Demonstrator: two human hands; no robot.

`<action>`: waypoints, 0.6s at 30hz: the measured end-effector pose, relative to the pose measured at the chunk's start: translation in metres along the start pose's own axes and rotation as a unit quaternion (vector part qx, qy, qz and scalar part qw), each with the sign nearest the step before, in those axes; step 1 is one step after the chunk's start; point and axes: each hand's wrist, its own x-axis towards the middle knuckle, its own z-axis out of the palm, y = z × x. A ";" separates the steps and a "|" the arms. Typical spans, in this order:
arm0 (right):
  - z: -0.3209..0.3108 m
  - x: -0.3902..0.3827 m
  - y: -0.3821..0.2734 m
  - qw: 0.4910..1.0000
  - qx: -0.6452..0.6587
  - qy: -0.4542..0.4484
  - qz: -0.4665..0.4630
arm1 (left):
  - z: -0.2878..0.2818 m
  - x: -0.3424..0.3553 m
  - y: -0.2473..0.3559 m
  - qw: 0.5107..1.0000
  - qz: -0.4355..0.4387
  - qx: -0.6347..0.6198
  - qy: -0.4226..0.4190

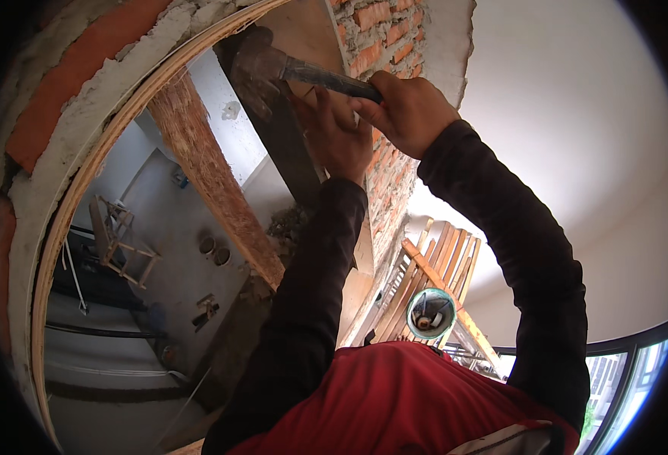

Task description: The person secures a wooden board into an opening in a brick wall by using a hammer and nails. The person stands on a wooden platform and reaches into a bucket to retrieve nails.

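My right hand [413,114] is closed around the grip of a hammer [323,78] with a dark handle. Its worn metal head points away to the left, in front of a dark wooden board. Just below the handle, my left hand [338,140] is raised against a wooden board [296,163], its fingers drawn together near the surface. Whatever those fingertips pinch, if anything, is too small and shaded to make out. Exposed brickwork [379,45] rises right beside both hands.
A rough timber beam [209,167] crosses an opening edged by curved-looking wood [61,220]. Far below, a wooden stand [122,243] and buckets [216,250] are on a floor. Behind me, a bucket of tools [431,312] rests on wooden slats [444,258].
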 end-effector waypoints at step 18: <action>-0.007 0.011 0.006 0.999 -0.035 -0.014 0.039 | 0.006 0.002 0.009 1.000 0.002 -0.021 -0.013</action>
